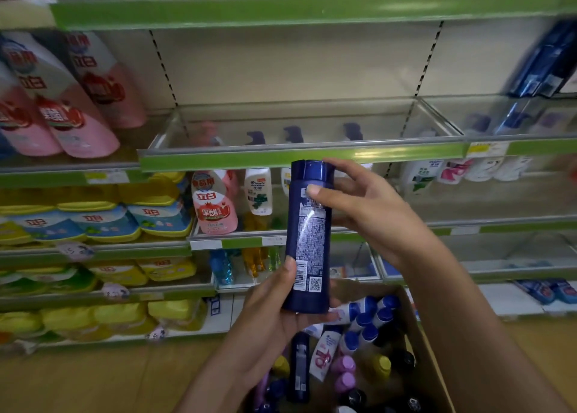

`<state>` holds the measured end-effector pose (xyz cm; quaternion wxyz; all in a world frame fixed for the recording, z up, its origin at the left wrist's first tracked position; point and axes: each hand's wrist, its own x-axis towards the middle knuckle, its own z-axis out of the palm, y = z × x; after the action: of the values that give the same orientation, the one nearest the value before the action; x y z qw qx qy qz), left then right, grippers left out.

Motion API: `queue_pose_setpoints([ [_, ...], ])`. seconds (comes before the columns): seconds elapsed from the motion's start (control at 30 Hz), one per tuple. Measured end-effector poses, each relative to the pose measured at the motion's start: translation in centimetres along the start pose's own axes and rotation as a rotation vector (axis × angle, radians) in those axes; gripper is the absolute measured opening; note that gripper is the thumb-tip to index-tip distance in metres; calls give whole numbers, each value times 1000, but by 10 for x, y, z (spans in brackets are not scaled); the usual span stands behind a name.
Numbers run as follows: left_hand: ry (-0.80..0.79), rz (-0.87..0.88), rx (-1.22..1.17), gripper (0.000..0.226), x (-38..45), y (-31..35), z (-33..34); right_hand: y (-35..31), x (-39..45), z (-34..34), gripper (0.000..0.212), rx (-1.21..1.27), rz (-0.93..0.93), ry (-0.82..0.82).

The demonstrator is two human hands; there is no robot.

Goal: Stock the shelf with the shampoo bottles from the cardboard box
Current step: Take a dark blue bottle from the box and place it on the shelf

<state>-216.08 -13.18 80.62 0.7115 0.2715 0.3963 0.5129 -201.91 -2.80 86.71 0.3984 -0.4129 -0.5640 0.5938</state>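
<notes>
Shampoo bottle [309, 238], dark blue, upright in mid-air above cardboard box [427, 344]; left hand [281, 312] fingers wrapped round base, right hand [362, 206] fingers pinching near cap. Step, by my reading: carrying bottle to shelf. Next: lift up and forward past fingers onto bare shelf [299, 158], clearing raised clear front rail. More bottles [365, 328] in box below hands; pink bottles [68, 100] far left.

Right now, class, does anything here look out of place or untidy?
Yes: the bottles in the box lie jumbled, some flat, some upright. The middle shelf looks bare. The blue bottle, upright in both hands, shows no damage.
</notes>
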Motion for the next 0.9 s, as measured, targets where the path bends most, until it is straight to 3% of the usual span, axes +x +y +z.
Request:
queue_pose_setpoints([
  [0.1,56,-19,49,54,3,-3,3,4,-2,6,86,-127,11,65],
  [0.33,150,-22,145,58,9,-9,12,9,-3,19,37,-184,-81,168],
  [0.57,160,-1,198,52,11,-9,15,7,-3,17,73,-139,-98,242],
  [0.73,106,-24,-30,50,13,-3,14,7,-2,13,70,-1,-102,200],
  [0.9,211,103,115,48,16,-7,16,9,0,11,69,4,-115,157],
])
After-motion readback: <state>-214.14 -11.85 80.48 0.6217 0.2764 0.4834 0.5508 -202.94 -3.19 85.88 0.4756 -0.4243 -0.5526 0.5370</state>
